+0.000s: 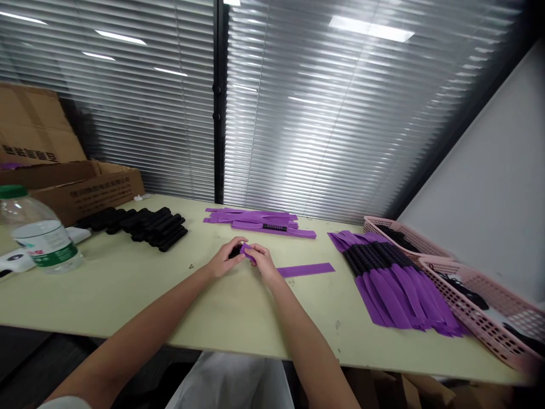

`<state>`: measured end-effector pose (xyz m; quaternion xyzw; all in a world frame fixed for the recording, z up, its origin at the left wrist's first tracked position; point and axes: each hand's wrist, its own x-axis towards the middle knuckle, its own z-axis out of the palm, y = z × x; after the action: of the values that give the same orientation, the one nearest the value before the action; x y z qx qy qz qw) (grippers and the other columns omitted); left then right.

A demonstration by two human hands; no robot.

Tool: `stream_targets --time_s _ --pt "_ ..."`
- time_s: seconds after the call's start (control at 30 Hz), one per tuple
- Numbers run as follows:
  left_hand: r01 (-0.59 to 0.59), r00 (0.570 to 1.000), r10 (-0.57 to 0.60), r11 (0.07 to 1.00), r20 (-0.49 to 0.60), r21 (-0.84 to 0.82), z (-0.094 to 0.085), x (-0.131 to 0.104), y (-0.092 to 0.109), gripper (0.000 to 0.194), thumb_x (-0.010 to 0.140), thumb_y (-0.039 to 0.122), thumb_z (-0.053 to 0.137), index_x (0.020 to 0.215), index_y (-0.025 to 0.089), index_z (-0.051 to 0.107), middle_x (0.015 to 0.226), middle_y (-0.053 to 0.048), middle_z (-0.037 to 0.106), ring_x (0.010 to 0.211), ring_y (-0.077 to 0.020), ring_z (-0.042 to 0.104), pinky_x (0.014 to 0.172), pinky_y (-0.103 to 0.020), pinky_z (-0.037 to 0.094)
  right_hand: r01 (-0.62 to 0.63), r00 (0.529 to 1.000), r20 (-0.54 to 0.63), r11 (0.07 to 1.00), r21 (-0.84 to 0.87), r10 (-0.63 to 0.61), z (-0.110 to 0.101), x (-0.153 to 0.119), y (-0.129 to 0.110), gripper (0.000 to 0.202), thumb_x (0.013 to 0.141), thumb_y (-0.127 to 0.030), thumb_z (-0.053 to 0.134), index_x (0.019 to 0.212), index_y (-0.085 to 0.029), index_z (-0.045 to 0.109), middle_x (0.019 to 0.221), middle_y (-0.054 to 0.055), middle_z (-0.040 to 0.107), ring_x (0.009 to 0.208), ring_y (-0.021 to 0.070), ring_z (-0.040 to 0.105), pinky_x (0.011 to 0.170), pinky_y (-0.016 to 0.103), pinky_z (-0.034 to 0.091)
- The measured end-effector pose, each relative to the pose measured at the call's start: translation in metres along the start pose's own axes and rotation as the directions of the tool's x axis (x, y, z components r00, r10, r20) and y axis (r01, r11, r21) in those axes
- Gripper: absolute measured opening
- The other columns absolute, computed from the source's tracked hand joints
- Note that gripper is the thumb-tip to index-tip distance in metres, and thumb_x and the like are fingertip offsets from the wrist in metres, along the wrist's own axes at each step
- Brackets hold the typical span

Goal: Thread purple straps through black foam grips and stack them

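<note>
Purple strip (pixel 246 249) and black tube (pixel 235 251) in hand, mid-table

Both hands meet above the middle of a pale yellow table (pixel 213 318). Left hand (pixel 225 260): curled, thumb and fingers bent round the black tube, only a small gap between them; the tube is partly hidden by the fingers. Right hand (pixel 259 259): thumb and fingertips pinched closed on the end of the purple strip, right beside the tube. Cannot tell whether the strip end is inside the tube or only against it.

A flat purple length (pixel 307 270) lies on the table just right of the right wrist; its near end is hidden, so cannot tell if it belongs to the held strip.

Beyond the hands: a loose pile of purple strips (pixel 251 216), laid roughly crosswise. At its front, one black ribbed sleeve (pixel 275 227) sits around a strip.

Right side: an overlapping row of purple strips with black sleeves (pixel 392 284), sleeves around their upper portions. Next to it, two pink baskets (pixel 472 329) with perforated walls, both containing black items too unclear to name.

Left side: a heap of black tubes (pixel 155 224), side by side and overlapping. Farther left, a clear bottle (pixel 49 233) with a green cap stands upright in front of an open cardboard box (pixel 106 190). Closed blinds (pixel 319 142) rise behind the table.
</note>
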<state>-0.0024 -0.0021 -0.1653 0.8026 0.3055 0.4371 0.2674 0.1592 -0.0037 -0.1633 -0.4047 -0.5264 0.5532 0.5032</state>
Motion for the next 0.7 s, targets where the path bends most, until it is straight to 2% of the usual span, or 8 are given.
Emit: stream_targets --time_s 0.23,0.43,0.53,0.7 --pt "-0.002 1.000 0.002 1.000 0.002 0.012 0.0000 0.0000 -0.0014 0.041 0.089 0.043 0.048 0.121 0.018 0.048 0.108 -0.007 0.060 0.099 -0.0209 0.057 0.089 -0.032 0.044 -0.025 1.000 -0.010 1.000 -0.004 0.025 0.0002 -0.0017 -0.0021 0.022 0.062 -0.039 0.067 0.061 -0.019 0.060 0.050 -0.007 0.038 0.047 0.0074 0.030 0.047 0.023 0.021" --pt "-0.014 1.000 0.012 0.990 0.016 0.141 -0.0027 -0.0011 -0.0018 0.041 0.089 0.044 0.047 0.121 0.018 0.049 0.114 -0.008 0.061 0.104 -0.0220 0.057 0.093 -0.033 0.043 -0.045 0.999 -0.016 0.999 -0.002 0.045 0.0006 -0.0037 -0.0054 0.023 0.060 -0.039 0.069 0.060 -0.019 0.059 0.049 -0.007 0.039 0.047 0.0074 0.030 0.047 0.023 0.022" --pt "-0.031 0.998 0.022 0.982 0.052 0.187 -0.0060 -0.0017 -0.0012 0.041 0.088 0.043 0.048 0.121 0.019 0.050 0.117 -0.009 0.060 0.108 -0.0226 0.055 0.096 -0.034 0.041 -0.042 0.999 -0.008 0.999 -0.004 0.042 -0.0001 -0.0037 -0.0055 0.021 0.060 -0.037 0.069 0.058 -0.019 0.059 0.050 -0.007 0.042 0.048 0.0077 0.033 0.048 0.023 0.024" --pt "-0.066 0.992 0.031 0.955 0.123 0.290 -0.0088 -0.0021 0.0071 0.038 0.091 0.042 0.043 0.121 0.019 0.051 0.113 -0.008 0.060 0.103 -0.0214 0.056 0.092 -0.031 0.042 -0.028 0.999 0.021 1.000 0.012 0.028 -0.0013 -0.0031 -0.0046 0.016 0.060 -0.031 0.068 0.060 -0.019 0.059 0.051 -0.006 0.046 0.050 0.0085 0.038 0.051 0.023 0.029"
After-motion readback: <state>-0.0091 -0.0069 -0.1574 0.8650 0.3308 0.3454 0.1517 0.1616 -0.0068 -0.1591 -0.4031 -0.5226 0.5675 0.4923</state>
